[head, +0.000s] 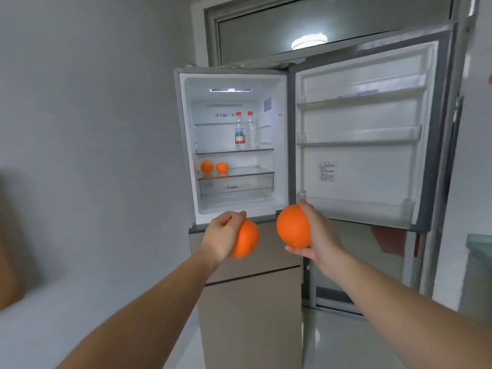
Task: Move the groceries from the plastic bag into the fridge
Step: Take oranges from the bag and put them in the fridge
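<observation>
You're at the open fridge (234, 75) with an orange in each hand. Your left hand (222, 233) curls over the top of the left orange (246, 239); your right hand (316, 235) cups the right orange (292, 226), fingers wrapped beneath. Two oranges (207, 166) already sit on the glass shelf (245, 171) above the drawer. The plastic bag isn't in view. Careful: set them down too fast and they could roll off the shelf's front edge.
</observation>
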Available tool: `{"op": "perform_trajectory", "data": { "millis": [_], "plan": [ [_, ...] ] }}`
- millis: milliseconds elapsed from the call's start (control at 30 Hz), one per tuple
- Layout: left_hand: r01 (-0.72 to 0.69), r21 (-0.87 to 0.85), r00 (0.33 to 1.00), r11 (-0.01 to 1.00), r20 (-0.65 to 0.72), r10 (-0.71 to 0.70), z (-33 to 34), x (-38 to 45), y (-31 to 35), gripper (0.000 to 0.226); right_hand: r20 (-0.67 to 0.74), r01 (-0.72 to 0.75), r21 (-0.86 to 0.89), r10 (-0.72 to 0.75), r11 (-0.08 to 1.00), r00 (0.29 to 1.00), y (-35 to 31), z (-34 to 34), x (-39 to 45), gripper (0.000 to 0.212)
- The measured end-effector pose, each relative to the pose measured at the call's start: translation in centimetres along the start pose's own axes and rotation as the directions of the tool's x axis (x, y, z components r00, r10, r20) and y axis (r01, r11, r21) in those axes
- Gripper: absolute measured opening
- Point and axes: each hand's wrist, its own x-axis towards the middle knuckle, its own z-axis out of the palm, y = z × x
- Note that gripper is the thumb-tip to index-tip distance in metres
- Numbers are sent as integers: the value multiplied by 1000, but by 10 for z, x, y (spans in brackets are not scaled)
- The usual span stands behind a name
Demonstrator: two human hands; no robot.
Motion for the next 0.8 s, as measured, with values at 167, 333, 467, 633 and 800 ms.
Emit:
{"op": "perform_trajectory", "data": {
  "millis": [167, 333, 467, 633, 800],
  "plan": [
    [33, 51, 996, 998, -90, -29, 13, 70, -3, 11, 56, -53, 46, 50, 998, 997, 0, 10, 89, 50],
    [32, 59, 987, 998, -157, -22, 27, 131, -7, 24, 110, -74, 53, 68, 996, 992, 0, 20, 169, 49],
    [11, 94, 986, 996, -168, 5, 24, 175, -14, 14, 137, -96, 17, 93, 995, 986, 2, 38, 216, 49],
    [-8, 105, 977, 994, -213, 31, 5, 246, -34, 19, 199, -66, 2, 64, 998, 978, 3, 71, 275, 44],
    [-72, 89, 981, 993, -175, 87, -18, 339, -58, 21, 248, -10, -14, 13, 1000, 969, 9, 110, 346, 27]
  ]
}}
